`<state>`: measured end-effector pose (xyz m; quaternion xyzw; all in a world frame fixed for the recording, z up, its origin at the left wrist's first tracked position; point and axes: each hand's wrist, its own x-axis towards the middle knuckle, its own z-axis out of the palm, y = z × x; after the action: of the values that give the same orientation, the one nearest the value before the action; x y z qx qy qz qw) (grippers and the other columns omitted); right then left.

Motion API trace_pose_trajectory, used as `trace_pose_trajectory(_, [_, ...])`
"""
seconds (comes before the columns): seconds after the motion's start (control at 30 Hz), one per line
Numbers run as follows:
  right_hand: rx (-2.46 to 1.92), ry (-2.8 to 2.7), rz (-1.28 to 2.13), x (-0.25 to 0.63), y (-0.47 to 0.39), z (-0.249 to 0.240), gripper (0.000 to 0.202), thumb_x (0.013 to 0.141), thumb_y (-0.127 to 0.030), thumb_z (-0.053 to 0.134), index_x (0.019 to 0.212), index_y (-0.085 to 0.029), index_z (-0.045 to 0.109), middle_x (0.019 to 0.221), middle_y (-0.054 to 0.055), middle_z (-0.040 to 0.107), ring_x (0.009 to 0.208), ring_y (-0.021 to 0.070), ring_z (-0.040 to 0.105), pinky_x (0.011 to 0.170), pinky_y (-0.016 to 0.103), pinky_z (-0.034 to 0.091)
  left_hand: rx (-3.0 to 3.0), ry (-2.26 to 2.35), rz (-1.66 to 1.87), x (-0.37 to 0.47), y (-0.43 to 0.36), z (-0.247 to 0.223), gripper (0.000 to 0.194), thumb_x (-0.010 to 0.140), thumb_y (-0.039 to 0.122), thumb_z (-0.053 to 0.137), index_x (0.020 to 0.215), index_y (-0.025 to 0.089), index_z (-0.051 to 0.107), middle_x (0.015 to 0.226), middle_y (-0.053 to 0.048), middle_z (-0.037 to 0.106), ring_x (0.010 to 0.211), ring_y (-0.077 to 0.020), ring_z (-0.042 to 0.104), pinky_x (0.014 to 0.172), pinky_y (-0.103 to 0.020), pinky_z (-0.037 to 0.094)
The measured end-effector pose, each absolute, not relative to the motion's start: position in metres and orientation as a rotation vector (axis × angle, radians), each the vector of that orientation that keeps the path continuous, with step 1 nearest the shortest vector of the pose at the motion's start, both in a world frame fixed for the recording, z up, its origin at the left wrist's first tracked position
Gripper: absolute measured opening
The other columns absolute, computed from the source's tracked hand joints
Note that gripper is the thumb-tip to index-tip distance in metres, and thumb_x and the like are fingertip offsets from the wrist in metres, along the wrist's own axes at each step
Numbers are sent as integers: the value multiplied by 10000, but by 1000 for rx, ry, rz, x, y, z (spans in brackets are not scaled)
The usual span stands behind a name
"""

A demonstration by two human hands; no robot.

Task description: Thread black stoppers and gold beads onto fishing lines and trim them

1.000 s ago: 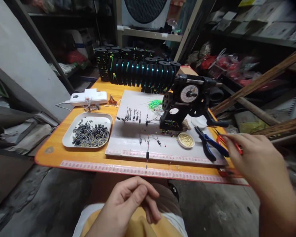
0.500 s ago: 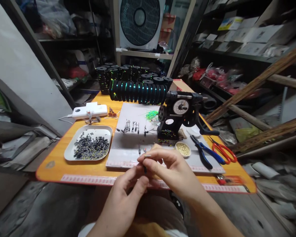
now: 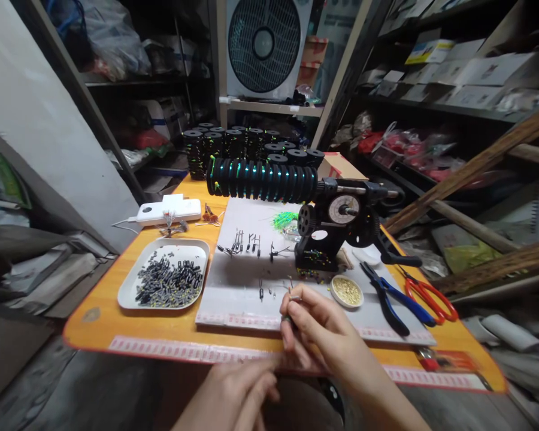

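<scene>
At one table (image 3: 96, 320): right hand (image 3: 322, 323) gripping one small part (image 3: 295, 298); left hand (image 3: 236, 390) blurred, unclear.

My one view looks from my head, forward and steeply down over the table (image 3: 103, 326), whose near edge crosses the lower frame. My left hand (image 3: 236, 389) and right hand (image 3: 317, 320) sit closest, at bottom centre; the fan (image 3: 263, 45), faced nearly straight on, stands farther off at top centre, with shelves (image 3: 458, 105) receding at upper left and upper right
</scene>
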<state>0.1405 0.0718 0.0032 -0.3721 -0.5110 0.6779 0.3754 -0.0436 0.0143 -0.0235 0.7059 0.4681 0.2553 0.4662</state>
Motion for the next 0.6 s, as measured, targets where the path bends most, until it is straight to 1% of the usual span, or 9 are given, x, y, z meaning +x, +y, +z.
trace_pose_trajectory(0.1, [-1033,-1428,1578,144,76,2,260,991,-431,561,894,-192,594,749,-22,668,561,51,524,543,159,398,1689,1294,871,-48,48,7,408,998,345,451,1360,224,595,736,-22,738,713,-186,689,653,-263,504])
trace_pose_trajectory(0.17, [-1082,-1529,1441,145,78,3,249,997,-404,556,886,-194,629,805,-1,688,733,99,595,692,200,437,1629,1291,1007,-43,81,25,520,968,374,525,1455,197,474,644,30,659,493,-135,571,501,-241,447])
trace_pose_trajectory(0.23, [-1143,-1663,1275,144,78,4,260,1015,-391,515,880,-203,634,821,1,698,793,125,612,745,225,431,1586,1263,1133,-34,116,38,554,968,357,524,1481,177,414,620,47,633,422,-116,492,455,-237,415])
trace_pose_trajectory(0.33, [-1199,-1826,1091,144,77,3,272,1041,-372,436,895,-221,610,815,-15,716,727,121,624,684,223,439,1620,1249,1209,-24,156,44,415,942,319,566,1327,166,579,581,49,600,419,-116,471,456,-249,387])
trace_pose_trajectory(0.4, [-1203,-1895,989,144,78,0,236,1044,-337,423,928,-229,598,798,-28,724,684,112,644,652,208,463,1640,1236,1267,-23,166,43,245,910,289,615,1093,160,715,570,34,587,467,-125,478,500,-268,387])
trace_pose_trajectory(0.47, [-1216,-1985,771,143,79,-4,177,1031,-290,443,970,-232,599,808,-25,735,681,117,682,653,206,501,1644,1212,1362,-25,164,39,127,872,262,672,854,168,756,621,4,599,568,-141,507,589,-291,407])
trace_pose_trajectory(0.5, [-1221,-2022,655,142,80,-7,152,1019,-269,459,992,-229,603,835,-11,744,706,132,703,667,218,521,1637,1192,1425,-26,159,36,122,854,255,699,780,175,753,678,-11,609,642,-152,527,652,-300,421])
trace_pose_trajectory(0.53, [-1225,-2047,550,142,81,-10,139,1006,-252,473,1012,-223,610,872,9,751,742,154,721,685,238,540,1619,1163,1494,-27,152,34,125,848,260,715,755,185,750,743,-20,606,724,-162,542,725,-305,430])
trace_pose_trajectory(0.6, [-1237,-2069,417,141,82,-16,156,984,-229,487,1044,-209,629,940,54,753,824,210,736,723,297,565,1551,1070,1616,-28,134,31,126,874,309,703,797,217,742,878,-25,587,895,-177,560,860,-305,431])
